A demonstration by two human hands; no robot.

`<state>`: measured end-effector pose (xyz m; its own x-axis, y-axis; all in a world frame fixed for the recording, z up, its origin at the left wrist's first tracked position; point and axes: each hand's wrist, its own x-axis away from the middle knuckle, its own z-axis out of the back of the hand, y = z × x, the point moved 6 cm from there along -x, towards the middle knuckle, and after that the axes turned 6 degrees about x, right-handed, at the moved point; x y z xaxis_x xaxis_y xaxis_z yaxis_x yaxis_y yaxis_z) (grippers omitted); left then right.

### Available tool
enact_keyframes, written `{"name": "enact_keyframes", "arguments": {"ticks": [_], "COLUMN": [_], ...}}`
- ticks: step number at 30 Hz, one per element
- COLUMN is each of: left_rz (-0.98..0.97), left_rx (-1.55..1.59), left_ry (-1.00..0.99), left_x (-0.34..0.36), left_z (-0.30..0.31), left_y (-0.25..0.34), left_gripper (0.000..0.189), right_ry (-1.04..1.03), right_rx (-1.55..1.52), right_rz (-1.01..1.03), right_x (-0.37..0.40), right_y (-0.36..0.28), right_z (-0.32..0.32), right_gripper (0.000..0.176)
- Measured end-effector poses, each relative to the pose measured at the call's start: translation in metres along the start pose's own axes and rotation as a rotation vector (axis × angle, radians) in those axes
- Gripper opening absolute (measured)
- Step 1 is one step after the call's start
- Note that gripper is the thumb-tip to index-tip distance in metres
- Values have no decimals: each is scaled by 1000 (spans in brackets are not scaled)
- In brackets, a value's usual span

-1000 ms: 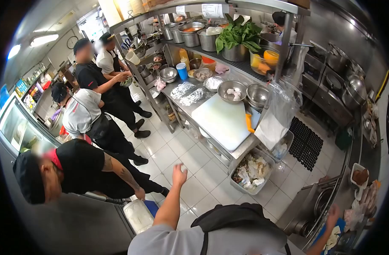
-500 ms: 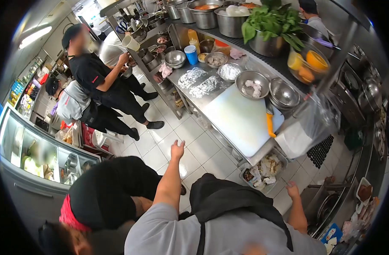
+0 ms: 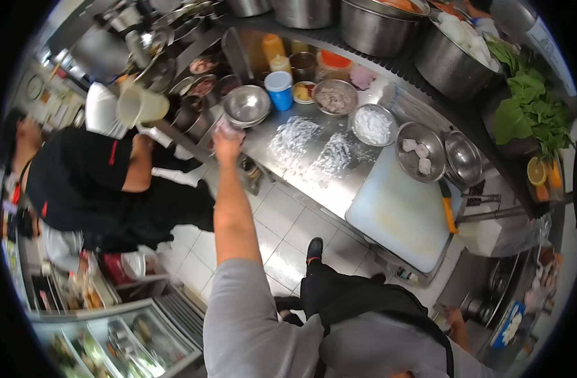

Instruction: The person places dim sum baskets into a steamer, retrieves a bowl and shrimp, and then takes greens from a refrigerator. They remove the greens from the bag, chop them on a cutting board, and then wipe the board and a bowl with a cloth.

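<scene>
My left hand (image 3: 227, 146) is stretched out to the left corner of the steel worktable, with its fingers closed on a crumpled pink cloth (image 3: 230, 129). Just beyond it sits a stack of steel bowls (image 3: 247, 105), with a blue tub with a pale lid (image 3: 279, 91) to the right. Two patches of white powder (image 3: 295, 140) lie on the steel. My right hand (image 3: 453, 317) hangs low on the right, near the lower equipment; its fingers are too small and blurred to make out.
A white cutting board (image 3: 392, 211) holds an orange-handled knife (image 3: 449, 208) at its right edge. Beside it are a bowl of pale pieces (image 3: 421, 151) and a bowl of white powder (image 3: 372, 125). A person in black (image 3: 80, 170) stands close on the left.
My left hand has gone from open in mid-air to the pink cloth at the table corner. My view has moved nearer the table. The person bending at lower left is out of view.
</scene>
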<state>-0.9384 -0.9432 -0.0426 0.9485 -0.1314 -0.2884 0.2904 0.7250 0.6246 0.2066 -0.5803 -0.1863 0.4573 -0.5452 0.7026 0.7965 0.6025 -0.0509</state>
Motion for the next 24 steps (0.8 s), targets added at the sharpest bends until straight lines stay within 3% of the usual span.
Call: {"name": "enact_keyframes", "arguments": {"ticks": [2,4,6,7,11,13,14,15,17,19,21,24], "left_rz": [-9,42,59,-30,-86,2,79,162,240,422,414,485], "left_rx": [41,-80,-273,-238,-25,121,399,669,895,1092,1287,1376], "left_ry": [-54,-171,-271,-193,-189,-155,-176,-193,-322,-308,-464,-580], "left_x": [-33,-42,-35,-53,-43,-13,6,27,68,96,124,141], "left_z": [-19,-23,-15,-39,-35,-12,-3,7,39,48,75,76], "left_y": [-17,-9,11,-29,-47,-53,-58,-59,-43,-63,-9,-26], "left_gripper": [90,95,89,73,48,45,43,41,44,48,52,46], "right_ry": [42,171,297,346,561,697,751,767,733,660,583,513], "right_rx": [-619,-125,-557,-562,-545,-634,-725,-752,-802,-842,-877,-1051], "right_rz": [-574,-301,-491,-464,-319,-252,-216,-172,-52,72,129,134], "right_x": [24,29,59,57,36,15,0,-15,-47,-85,-134,-201], "right_y": [-44,-99,-206,-224,-302,-338,-356,-376,-419,-465,-504,-552], "right_z": [27,52,129,137,197,231,251,268,294,307,309,325], "right_gripper": [40,41,39,37,33,26,22,20,19,17,17,16]}}
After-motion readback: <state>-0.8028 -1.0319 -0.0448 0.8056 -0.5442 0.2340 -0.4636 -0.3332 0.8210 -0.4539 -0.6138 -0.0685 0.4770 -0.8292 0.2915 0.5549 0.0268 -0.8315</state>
